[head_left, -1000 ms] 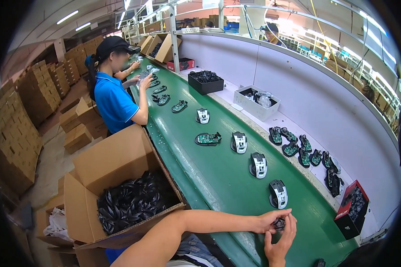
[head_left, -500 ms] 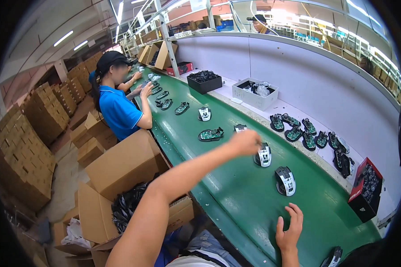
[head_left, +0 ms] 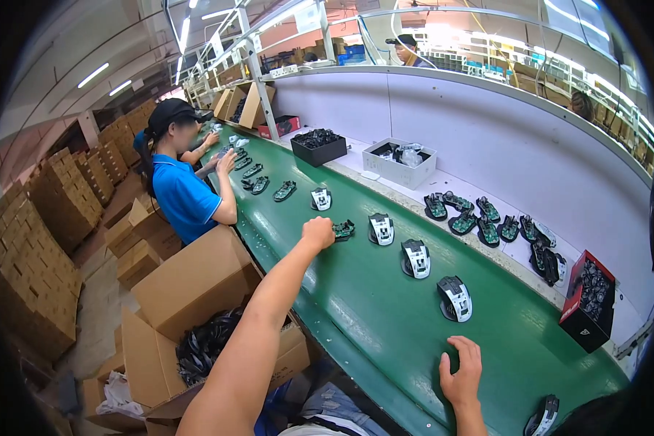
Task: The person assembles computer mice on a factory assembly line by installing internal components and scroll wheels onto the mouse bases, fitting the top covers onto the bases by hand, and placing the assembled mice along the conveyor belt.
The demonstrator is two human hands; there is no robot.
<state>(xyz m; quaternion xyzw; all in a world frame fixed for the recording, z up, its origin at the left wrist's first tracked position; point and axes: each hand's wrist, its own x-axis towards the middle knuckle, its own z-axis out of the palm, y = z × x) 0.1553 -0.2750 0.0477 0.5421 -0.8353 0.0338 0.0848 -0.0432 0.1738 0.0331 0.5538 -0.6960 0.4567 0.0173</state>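
Head view: a long green surface (head_left: 385, 320) is running diagonally from upper left to lower right, carrying parts spaced along its length. A co-worker in a blue shirt (head_left: 185, 196) is standing at its left edge, both hands over it. An open carton (head_left: 200, 280) is standing beside the near edge, containing a pile of glossy black pieces (head_left: 203, 349). Behind, a pale box (head_left: 400, 171) of mixed parts is resting on the ledge. My right hand (head_left: 461, 370) is lying over the near part of the surface, thumb apart, fingers loosely curved, holding nothing. My left hand (head_left: 317, 232) is resting farther up, its fingers bending inward; whether they are gripping anything I cannot tell, since the back of the hand is hiding them. Four white-and-black mouse bodies (head_left: 416, 259) are forming a row, the closest lying just beyond my right hand. Smallest, a green circuit-board base (head_left: 345, 230) is lying directly beside my left hand, partly hidden by it. I am judging the step in hand to be taking hold of this base; the next move is probably calling for a grip on its rim, sparing the exposed components.
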